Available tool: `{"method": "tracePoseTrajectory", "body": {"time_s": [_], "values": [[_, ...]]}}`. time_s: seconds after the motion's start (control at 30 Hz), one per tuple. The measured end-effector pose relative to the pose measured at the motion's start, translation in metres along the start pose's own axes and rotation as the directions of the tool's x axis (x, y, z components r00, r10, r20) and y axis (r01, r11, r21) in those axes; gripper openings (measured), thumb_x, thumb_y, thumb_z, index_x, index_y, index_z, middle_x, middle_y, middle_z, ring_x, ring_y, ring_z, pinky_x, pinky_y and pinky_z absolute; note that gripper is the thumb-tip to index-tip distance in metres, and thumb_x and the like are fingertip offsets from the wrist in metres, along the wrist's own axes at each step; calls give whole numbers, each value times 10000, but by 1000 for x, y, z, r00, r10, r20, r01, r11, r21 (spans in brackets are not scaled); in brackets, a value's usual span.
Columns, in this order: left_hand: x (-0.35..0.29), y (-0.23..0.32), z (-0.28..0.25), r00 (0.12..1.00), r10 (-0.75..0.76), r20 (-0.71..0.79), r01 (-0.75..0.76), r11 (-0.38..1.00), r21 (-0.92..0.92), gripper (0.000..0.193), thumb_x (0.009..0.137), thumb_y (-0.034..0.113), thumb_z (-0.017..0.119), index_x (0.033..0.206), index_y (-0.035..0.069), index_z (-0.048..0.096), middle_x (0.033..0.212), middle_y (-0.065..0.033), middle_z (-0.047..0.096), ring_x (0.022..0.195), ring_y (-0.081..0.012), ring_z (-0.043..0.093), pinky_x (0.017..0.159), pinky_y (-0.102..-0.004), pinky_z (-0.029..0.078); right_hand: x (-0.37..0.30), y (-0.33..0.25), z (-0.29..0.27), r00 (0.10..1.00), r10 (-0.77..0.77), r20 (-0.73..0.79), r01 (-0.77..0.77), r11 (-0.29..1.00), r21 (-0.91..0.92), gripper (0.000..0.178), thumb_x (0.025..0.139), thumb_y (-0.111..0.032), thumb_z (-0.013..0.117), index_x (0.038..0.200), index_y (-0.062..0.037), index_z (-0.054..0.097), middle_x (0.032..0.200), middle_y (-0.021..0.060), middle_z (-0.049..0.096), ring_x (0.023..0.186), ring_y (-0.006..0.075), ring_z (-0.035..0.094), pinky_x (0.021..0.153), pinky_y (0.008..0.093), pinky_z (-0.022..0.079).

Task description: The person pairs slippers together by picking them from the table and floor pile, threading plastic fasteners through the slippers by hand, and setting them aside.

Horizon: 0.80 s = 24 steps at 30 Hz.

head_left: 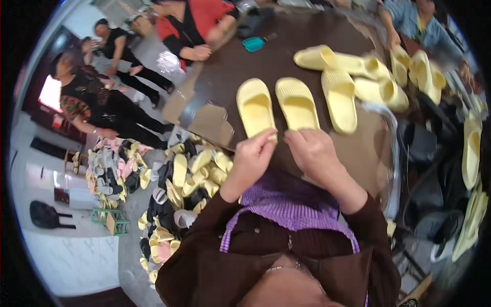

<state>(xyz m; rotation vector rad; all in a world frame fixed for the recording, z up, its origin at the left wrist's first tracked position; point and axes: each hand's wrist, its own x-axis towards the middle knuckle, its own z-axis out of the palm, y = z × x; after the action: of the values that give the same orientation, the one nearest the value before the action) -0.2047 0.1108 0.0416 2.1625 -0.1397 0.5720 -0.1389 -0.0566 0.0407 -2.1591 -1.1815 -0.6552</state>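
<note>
Two pale yellow slide slippers lie side by side before me, toes pointing away. My left hand (255, 156) is closed on the heel of the left slipper (257, 110), thumb and fingers pinched together at its edge. With its fingers curled at the heel, my right hand (313, 153) grips the right slipper (299, 108). The fingertips of both hands are partly hidden. A third yellow slipper (342, 115) rests just right of the pair, untouched. Beyond it, more yellow slippers (376, 89) are spread over the brown table (286, 38).
A teal-handled brush or scraper (253, 44) lies on the far side of the table. Torn cardboard (212, 123) covers its left edge. Heaps of mixed slippers (192, 174) fill the floor at left; black slippers (434, 204) are stacked at right. Several people are around the table.
</note>
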Motion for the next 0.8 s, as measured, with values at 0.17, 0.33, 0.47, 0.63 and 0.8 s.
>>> {"method": "tracePoseTrajectory", "body": {"time_s": [0.17, 0.33, 0.47, 0.63, 0.8], "values": [[-3, -12, 13, 984, -160, 73, 167, 981, -96, 179, 854, 22, 575, 1009, -42, 637, 746, -88, 647, 668, -123, 624, 593, -241, 484, -10, 8, 12, 1000, 13, 4, -13, 1000, 27, 133, 736, -81, 643, 848, -42, 582, 716, 94, 573, 647, 261, 589, 584, 362, 474], [-11, -18, 15, 991, -104, 89, 110, 992, -61, 153, 852, 22, 583, 981, -41, 638, 771, -100, 660, 684, -127, 629, 606, -248, 484, -18, 5, 17, 999, 36, 20, -37, 999, 35, 146, 724, -76, 641, 852, -36, 581, 708, 92, 569, 656, 259, 593, 593, 357, 479], [-16, -8, 13, 992, -91, 92, 90, 996, 14, 91, 829, 23, 597, 899, -31, 620, 763, -128, 643, 667, -212, 632, 577, -304, 479, -19, 7, 19, 1000, 15, 20, -17, 998, 67, 78, 714, -93, 576, 770, -66, 528, 683, 62, 530, 645, 227, 574, 590, 347, 465], [-27, -6, 8, 999, -2, 41, -4, 989, 148, 46, 831, 7, 592, 857, -31, 593, 732, -104, 588, 598, -182, 567, 541, -287, 436, -14, 21, 4, 993, -9, 114, 2, 998, 64, 152, 711, -68, 637, 855, -46, 592, 744, 84, 584, 679, 247, 599, 603, 363, 477], [-39, -4, -6, 999, -41, -19, 44, 977, 207, 60, 801, 19, 623, 839, 10, 578, 772, -133, 590, 607, -283, 586, 539, -347, 465, -3, 12, -16, 993, -48, 111, 47, 999, 10, 165, 703, -64, 640, 862, -56, 597, 756, 81, 591, 684, 251, 599, 612, 363, 473]]}}
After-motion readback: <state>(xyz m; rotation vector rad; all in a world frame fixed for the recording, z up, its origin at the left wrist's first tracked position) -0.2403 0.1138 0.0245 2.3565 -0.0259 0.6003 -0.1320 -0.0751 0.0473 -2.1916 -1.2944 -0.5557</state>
